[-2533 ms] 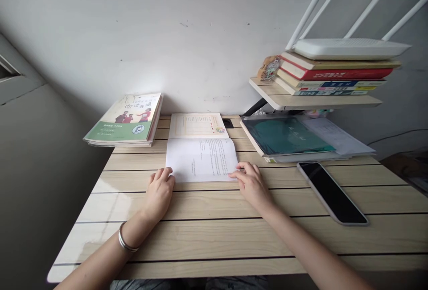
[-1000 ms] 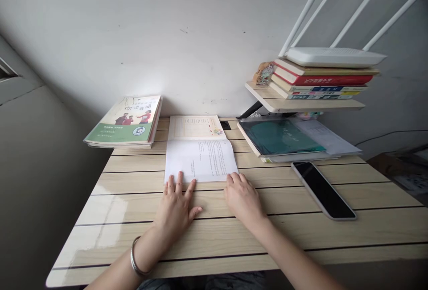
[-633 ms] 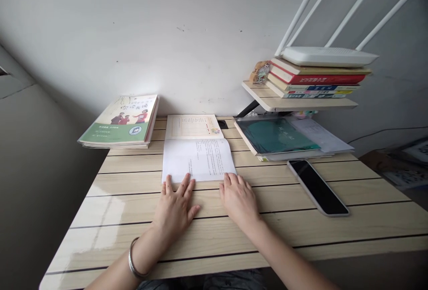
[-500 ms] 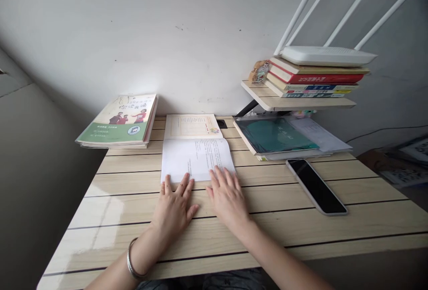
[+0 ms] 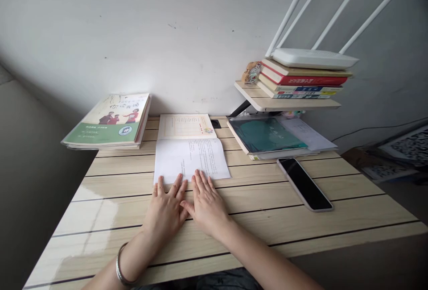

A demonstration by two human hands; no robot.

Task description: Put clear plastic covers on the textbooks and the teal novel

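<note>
An open book (image 5: pixel 177 156) lies in the middle of the desk, one page printed with text and the far page with a coloured chart. My left hand (image 5: pixel 165 209) rests flat at the near edge of the book, fingers spread, fingertips on the page's border. Beside it my right hand (image 5: pixel 207 205) also lies flat, its fingertips on the lower part of the text page. The right thumb touches or overlaps the left thumb area. Neither hand grips anything. A metal bangle (image 5: pixel 121 265) circles my left wrist.
A stack of books (image 5: pixel 107 122) stands at the left back. At right are a dark teal folder (image 5: pixel 267 134) on papers and a phone (image 5: pixel 304 185). A raised shelf (image 5: pixel 287 102) holds several books (image 5: pixel 307 80) and a white router (image 5: pixel 314 57) with antennas.
My right hand has slid left across the page toward my left hand, its thumb now meeting it. My left hand stays by the book's near edge. The view has shifted slightly right.
</note>
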